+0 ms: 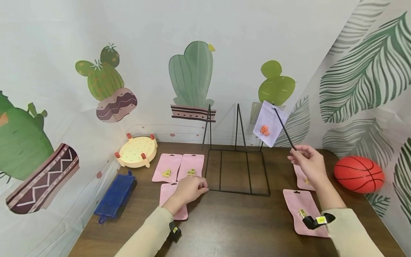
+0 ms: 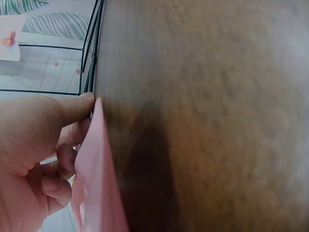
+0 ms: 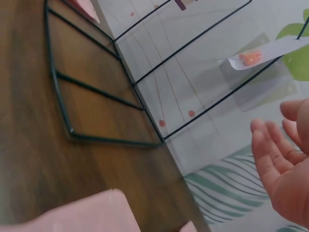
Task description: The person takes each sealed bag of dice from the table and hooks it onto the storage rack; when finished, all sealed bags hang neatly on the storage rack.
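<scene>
A black wire display rack stands on the table, its uprights rising at the back. My left hand pinches the front left corner of its base; in the left wrist view the thumb lies on the wire. From the rack's right prong hangs a pale lilac pouch with orange dice. My right hand is by the prong's near end in the head view. In the right wrist view its fingers are loosely bent, apart from the thumb, with nothing seen between them.
Pink pouches with yellow dice lie left and right of the rack, one partly under my left forearm. A cream round stand with red-tipped legs and a blue tray-like object are at left. A red basketball sits at right.
</scene>
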`<state>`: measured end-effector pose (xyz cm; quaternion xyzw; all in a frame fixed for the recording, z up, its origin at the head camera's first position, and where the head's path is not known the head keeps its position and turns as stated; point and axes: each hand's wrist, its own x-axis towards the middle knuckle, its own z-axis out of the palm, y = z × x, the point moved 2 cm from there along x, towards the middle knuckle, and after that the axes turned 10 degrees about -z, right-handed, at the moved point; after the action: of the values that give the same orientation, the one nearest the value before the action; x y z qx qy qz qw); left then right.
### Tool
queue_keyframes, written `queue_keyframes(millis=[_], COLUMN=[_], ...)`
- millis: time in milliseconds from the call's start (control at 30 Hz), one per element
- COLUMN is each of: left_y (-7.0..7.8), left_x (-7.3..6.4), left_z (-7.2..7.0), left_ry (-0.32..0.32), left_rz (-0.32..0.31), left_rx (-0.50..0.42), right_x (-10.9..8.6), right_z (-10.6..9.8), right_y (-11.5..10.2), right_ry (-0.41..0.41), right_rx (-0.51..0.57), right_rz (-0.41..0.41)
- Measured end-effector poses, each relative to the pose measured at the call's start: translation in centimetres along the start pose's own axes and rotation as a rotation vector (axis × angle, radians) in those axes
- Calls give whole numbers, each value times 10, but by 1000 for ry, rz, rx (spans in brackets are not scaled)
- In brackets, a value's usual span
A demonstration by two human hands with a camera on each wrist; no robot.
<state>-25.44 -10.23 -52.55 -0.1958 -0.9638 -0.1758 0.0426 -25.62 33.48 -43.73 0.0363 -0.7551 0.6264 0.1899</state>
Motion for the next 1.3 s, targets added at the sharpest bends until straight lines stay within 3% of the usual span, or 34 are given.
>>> queue_keyframes(millis=[233, 333, 433, 600, 867, 1300], left_y=[0, 0, 0, 0, 1, 1], left_x=[1, 1, 1, 0, -1, -1], left_z=[0, 0, 0, 0, 0, 0], left_ry=[-5, -9, -6, -4, -13, -11], left_rz=[-5, -4, -1, 10, 10, 3], left_rx=[0, -3, -1, -4, -12, -4], right_x=[-32, -47, -62, -85, -113, -134], right_z=[-25, -35, -44, -60, -68, -57], right_y=[-7, -8, -5, 6, 31, 45], right_ry=[-137, -236, -336, -436, -493, -474], right_rx=[-485, -673, -774, -874, -898, -910], right_rz=[-113, -89, -31, 65, 187, 218])
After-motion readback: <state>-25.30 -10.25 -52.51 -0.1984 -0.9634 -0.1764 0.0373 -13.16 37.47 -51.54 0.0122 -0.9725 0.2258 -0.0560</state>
